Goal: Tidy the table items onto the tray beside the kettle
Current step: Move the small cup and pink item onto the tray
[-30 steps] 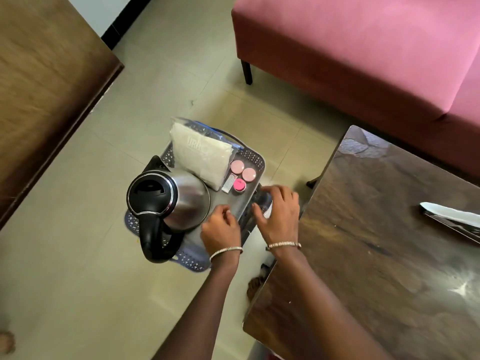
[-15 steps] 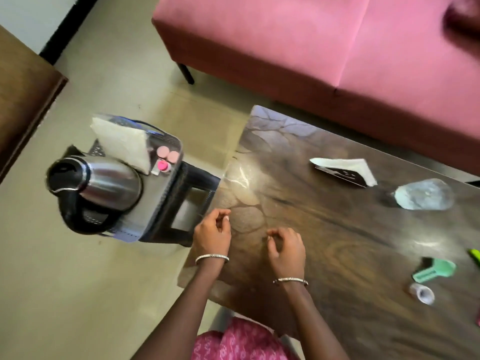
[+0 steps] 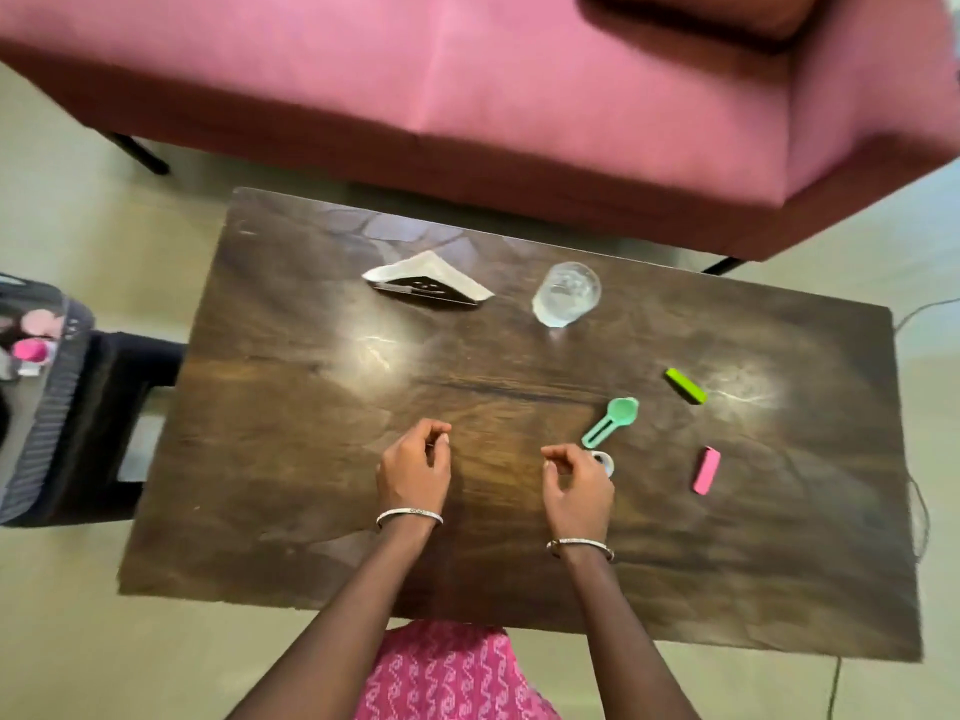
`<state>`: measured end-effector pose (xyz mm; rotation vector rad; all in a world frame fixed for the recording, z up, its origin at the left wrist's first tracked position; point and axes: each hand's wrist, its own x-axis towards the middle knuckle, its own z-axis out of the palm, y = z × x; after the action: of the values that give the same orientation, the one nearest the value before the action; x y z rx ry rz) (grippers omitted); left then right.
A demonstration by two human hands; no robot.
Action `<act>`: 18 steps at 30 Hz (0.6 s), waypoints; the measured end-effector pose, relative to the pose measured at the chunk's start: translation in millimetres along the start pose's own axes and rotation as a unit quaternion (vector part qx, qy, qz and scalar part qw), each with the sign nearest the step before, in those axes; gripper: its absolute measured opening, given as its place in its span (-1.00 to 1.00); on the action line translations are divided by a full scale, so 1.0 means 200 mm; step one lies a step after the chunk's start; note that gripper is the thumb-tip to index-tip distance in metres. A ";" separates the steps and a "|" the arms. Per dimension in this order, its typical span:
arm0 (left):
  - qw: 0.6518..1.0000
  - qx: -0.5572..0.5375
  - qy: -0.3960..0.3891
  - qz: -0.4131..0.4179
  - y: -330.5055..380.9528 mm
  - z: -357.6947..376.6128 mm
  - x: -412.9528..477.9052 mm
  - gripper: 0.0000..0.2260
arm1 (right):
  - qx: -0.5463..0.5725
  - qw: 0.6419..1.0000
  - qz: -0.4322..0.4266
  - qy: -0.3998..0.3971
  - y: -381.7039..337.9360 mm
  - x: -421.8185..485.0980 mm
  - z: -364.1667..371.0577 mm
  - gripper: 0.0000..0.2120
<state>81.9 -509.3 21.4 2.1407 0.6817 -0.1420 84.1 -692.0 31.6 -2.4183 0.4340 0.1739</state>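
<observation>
Left hand, right hand over table (fingers loosely curled)

The tabletop under me is dark wood, polished glossy enough to throw back white glare. The tumbler is clear glass, and the napkin looks like white paper. The green scoop, lime block and pink piece are smooth plastic. My bangles are shiny metal. The sofa is matt pink cloth, and the floor is smooth with a faint sheen.
</observation>
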 end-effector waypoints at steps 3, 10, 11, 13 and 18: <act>0.999 0.029 -0.019 0.020 0.12 0.20 -0.05 -0.95 | -0.010 0.999 0.030 0.025 0.19 0.08 -0.15 -0.83; 0.962 0.160 -0.180 0.125 0.27 0.60 -0.08 -0.71 | 0.033 0.975 0.160 0.149 0.58 0.31 -0.38 -0.81; 0.949 0.203 -0.198 0.135 0.28 0.64 -0.08 -0.67 | 0.037 0.967 0.190 0.167 0.63 0.35 -0.40 -0.80; 0.925 0.270 -0.221 0.150 0.29 0.72 -0.08 -0.60 | 0.047 0.950 0.243 0.190 0.73 0.42 -0.43 -0.78; 0.882 0.345 -0.258 0.191 0.32 0.91 -0.11 -0.46 | 0.052 0.932 0.323 0.154 0.93 0.59 -0.47 -0.65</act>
<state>120.7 -690.3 -39.7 2.6860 -0.1523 -0.8071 129.8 -918.2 -33.8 -2.1171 1.3441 0.0476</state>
